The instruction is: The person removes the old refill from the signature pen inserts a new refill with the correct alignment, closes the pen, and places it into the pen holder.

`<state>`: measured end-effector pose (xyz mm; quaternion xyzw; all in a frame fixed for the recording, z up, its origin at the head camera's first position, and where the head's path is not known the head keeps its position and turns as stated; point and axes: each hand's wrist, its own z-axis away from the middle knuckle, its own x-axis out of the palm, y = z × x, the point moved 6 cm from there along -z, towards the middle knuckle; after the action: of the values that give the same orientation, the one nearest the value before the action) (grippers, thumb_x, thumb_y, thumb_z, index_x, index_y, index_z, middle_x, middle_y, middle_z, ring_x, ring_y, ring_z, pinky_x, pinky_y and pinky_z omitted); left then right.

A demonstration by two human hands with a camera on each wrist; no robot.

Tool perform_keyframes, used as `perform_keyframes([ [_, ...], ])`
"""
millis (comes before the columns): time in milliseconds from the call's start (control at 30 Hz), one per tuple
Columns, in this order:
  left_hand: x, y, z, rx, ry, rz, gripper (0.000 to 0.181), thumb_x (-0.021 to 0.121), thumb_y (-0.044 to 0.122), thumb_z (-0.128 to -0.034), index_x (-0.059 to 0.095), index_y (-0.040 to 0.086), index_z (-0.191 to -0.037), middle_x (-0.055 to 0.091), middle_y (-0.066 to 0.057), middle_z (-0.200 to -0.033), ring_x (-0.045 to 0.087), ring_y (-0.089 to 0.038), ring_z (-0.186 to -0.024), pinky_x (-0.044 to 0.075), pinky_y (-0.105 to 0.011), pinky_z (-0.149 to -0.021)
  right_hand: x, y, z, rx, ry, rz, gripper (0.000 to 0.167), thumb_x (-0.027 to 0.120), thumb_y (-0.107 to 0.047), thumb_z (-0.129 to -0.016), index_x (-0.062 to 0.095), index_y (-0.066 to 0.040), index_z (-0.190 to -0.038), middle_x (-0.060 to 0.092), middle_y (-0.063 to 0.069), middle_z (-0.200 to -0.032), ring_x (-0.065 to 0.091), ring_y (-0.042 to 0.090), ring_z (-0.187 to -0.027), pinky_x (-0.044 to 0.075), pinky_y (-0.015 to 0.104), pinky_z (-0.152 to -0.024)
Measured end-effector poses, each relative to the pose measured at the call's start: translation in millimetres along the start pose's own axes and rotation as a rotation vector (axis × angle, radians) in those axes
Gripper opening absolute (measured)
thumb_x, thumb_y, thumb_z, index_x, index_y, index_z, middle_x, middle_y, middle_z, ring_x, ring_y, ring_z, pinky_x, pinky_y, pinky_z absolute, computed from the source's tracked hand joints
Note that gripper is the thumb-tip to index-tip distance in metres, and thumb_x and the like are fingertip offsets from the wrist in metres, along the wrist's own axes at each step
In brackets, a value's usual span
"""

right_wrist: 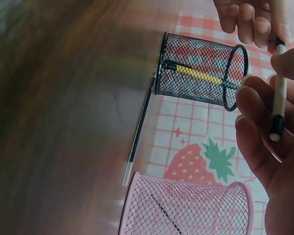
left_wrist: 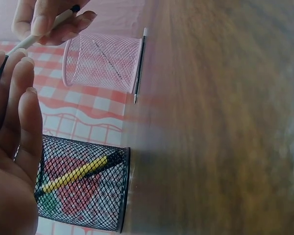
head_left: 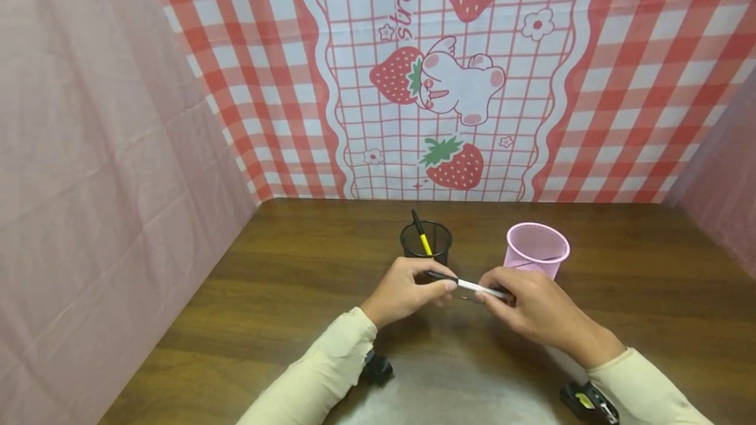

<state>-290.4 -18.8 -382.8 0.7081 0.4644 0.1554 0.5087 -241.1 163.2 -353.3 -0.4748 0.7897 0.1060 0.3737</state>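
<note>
A white pen (head_left: 472, 287) with black ends is held between both hands above the table. My left hand (head_left: 407, 290) pinches its black end with thumb and fingers. Farther along, the right hand (head_left: 534, 307) grips the white barrel; the black far end shows in the right wrist view. Below the hands, a thin ink refill (right_wrist: 142, 125) with a dark tube and a clear end lies on the table. A black mesh cup (right_wrist: 196, 51) behind the left hand contains a yellow and black pen (right_wrist: 198, 74). Beyond the right hand stands a pink mesh cup (head_left: 558, 267) with a thin dark stick inside.
The brown wooden table (head_left: 236, 320) ends at a strawberry-print checked cloth (head_left: 283, 117) behind the cups. A pink cloth (head_left: 118, 149) hangs at the left, another at the right. Small black devices (head_left: 377, 369) sit at both wrists.
</note>
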Motion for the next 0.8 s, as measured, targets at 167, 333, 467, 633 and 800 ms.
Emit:
perform_keyframes([
  [167,-0.4,1.0,-0.4,-0.015,0.022,0.026,0.014,0.072,0.010,-0.0934,0.074,0.001,-0.104,0.072,-0.009,-0.079,0.069,-0.021,-0.065,0.060,-0.038,-0.062,0.8,-1.5,-0.6,-0.015,0.004,0.001,0.029,0.083,-0.007,-0.074,0.065,-0.022,-0.091,0.055,-0.021,-0.078,0.048,-0.004,-0.063,0.039,0.012,-0.055],
  [333,0.3,1.1,-1.2,-0.011,0.038,0.033,0.016,0.073,0.011,-0.0932,0.074,0.001,-0.106,0.074,-0.013,-0.083,0.069,-0.024,-0.064,0.060,-0.037,-0.060,1.1,-1.7,-1.0,-0.025,0.004,0.016,0.029,0.084,-0.007,-0.074,0.065,-0.021,-0.091,0.059,-0.020,-0.080,0.050,-0.003,-0.065,0.042,0.014,-0.056],
  [467,2.7,2.6,-2.6,-0.010,0.039,0.041,0.021,0.073,0.010,-0.0932,0.072,-0.002,-0.110,0.072,-0.024,-0.088,0.069,-0.035,-0.065,0.060,-0.036,-0.061,0.3,-1.3,-0.8,-0.021,0.004,0.022,0.030,0.084,-0.007,-0.073,0.065,-0.022,-0.091,0.059,-0.020,-0.080,0.051,-0.003,-0.065,0.042,0.014,-0.056],
  [633,4.6,5.1,-4.3,-0.004,0.044,0.048,0.024,0.072,0.011,-0.0935,0.071,-0.003,-0.113,0.069,-0.029,-0.088,0.068,-0.018,-0.064,0.058,-0.031,-0.059,0.1,-1.0,-0.6,-0.019,0.011,0.021,0.027,0.083,-0.008,-0.076,0.066,-0.021,-0.093,0.058,-0.020,-0.080,0.050,-0.003,-0.065,0.041,0.014,-0.056],
  [800,5.6,5.8,-3.8,0.019,0.063,0.059,0.021,0.071,0.008,-0.0939,0.071,0.000,-0.114,0.068,-0.028,-0.088,0.066,-0.012,-0.063,0.057,-0.029,-0.059,2.5,-1.2,-0.4,-0.007,0.008,0.014,0.022,0.081,-0.012,-0.082,0.066,-0.022,-0.095,0.057,-0.020,-0.081,0.049,-0.004,-0.065,0.041,0.013,-0.056],
])
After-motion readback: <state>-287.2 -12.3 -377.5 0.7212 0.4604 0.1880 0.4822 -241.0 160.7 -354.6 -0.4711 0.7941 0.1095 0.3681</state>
